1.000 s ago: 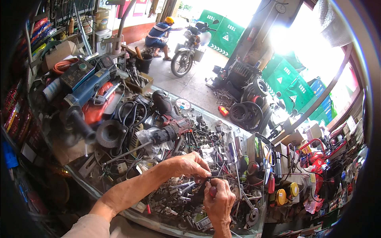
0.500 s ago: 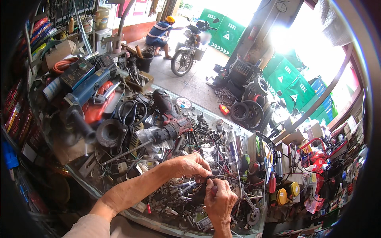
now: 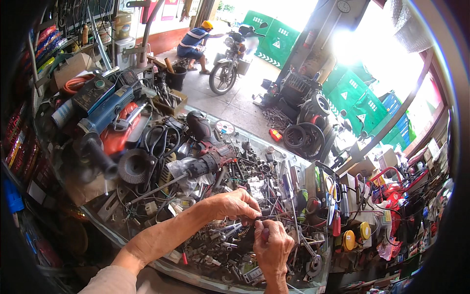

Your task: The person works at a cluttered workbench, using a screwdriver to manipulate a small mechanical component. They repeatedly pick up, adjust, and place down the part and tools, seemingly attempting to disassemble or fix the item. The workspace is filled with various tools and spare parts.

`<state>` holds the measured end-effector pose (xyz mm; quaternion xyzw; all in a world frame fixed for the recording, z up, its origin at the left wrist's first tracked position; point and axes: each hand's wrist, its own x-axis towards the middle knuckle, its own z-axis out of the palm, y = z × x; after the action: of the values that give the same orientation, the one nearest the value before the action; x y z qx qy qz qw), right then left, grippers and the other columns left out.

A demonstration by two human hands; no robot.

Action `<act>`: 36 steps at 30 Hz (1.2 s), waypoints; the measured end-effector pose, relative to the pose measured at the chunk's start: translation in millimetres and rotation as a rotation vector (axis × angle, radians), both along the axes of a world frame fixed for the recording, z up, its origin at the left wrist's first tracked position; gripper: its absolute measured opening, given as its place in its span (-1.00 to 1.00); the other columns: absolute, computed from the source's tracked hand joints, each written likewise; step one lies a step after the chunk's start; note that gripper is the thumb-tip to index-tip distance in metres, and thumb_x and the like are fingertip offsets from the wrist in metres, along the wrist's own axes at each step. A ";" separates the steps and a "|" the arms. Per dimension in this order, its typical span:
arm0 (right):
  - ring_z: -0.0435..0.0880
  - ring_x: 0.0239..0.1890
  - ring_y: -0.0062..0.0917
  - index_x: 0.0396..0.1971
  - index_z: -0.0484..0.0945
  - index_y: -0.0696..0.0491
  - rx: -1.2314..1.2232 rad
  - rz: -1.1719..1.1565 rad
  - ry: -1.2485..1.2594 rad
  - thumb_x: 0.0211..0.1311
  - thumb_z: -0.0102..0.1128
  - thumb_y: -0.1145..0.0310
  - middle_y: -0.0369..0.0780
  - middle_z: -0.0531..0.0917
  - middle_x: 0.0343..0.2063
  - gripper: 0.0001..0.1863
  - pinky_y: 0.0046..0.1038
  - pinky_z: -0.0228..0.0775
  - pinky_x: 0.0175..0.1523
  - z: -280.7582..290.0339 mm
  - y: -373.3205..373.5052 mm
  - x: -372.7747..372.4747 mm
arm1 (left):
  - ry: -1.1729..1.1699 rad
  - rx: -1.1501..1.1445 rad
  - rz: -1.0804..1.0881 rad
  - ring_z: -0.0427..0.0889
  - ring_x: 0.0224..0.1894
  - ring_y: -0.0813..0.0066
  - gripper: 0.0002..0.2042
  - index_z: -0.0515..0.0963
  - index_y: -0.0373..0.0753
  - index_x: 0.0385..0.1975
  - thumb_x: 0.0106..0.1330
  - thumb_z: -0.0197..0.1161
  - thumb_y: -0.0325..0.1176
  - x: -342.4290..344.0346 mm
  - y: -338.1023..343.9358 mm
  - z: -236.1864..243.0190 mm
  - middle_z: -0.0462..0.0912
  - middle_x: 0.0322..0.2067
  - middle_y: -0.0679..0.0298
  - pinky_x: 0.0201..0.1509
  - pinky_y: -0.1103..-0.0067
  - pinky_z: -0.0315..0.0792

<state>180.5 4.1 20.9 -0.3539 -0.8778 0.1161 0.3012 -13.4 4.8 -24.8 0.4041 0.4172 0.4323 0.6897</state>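
Note:
My left hand (image 3: 241,206) pinches a small dark part (image 3: 259,218) above the cluttered, glass-topped bench (image 3: 110,228). Close against it, my right hand (image 3: 271,247) is wrapped round a dark red handle (image 3: 265,234), apparently of a screwdriver; its tip is hidden by the fingers and part. Loose bolts, springs, sockets and small metal fittings lie under both hands. A red-and-black drill (image 3: 210,158) lies beyond my left hand. Long metal tools (image 3: 293,196) lie just beyond my right hand.
An angle grinder (image 3: 105,110) and cables crowd the left. Pliers, yellow tins (image 3: 348,240) and red bags fill the right. Past the bench are a crouching person (image 3: 191,44) in a yellow cap, a motorcycle (image 3: 225,73), stacked tyres (image 3: 306,139) and green barriers (image 3: 274,39).
My right hand has turned slightly and shifted a little to the right, with less of the red handle showing. My left hand has barely moved.

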 end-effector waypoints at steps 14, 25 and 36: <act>0.58 -0.60 -0.40 -0.37 0.55 0.13 0.001 0.004 0.012 0.11 0.33 0.42 -0.18 0.59 -0.48 -0.84 -0.36 0.35 -0.46 -1.5 -1.9 2.3 | -0.006 0.004 -0.007 0.53 -0.55 0.77 -0.78 0.66 -0.22 -0.26 0.20 0.40 -0.24 1.7 -1.0 1.7 0.62 -0.53 0.46 -0.57 0.80 0.23; 0.55 -0.61 -0.40 -0.34 0.55 0.15 0.037 -0.003 0.039 0.13 0.30 0.44 -0.18 0.57 -0.53 -0.85 -0.35 0.34 -0.48 -4.4 -3.3 3.1 | 0.003 -0.001 0.009 0.53 -0.55 0.77 -0.79 0.66 -0.21 -0.28 0.18 0.40 -0.25 3.5 -1.1 4.1 0.62 -0.54 0.45 -0.59 0.79 0.23; 0.59 -0.59 -0.34 -0.34 0.55 0.14 -0.016 -0.033 0.036 0.14 0.28 0.46 -0.15 0.60 -0.48 -0.87 -0.34 0.37 -0.46 -0.5 -2.3 3.7 | -0.006 -0.010 0.004 0.53 -0.53 0.76 -0.78 0.66 -0.22 -0.27 0.19 0.39 -0.23 5.1 -1.2 3.4 0.63 -0.52 0.44 -0.58 0.80 0.22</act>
<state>184.3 1.8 20.4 -0.3687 -0.8652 0.1243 0.3162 -8.3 3.6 -21.4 0.3987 0.4178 0.4329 0.6922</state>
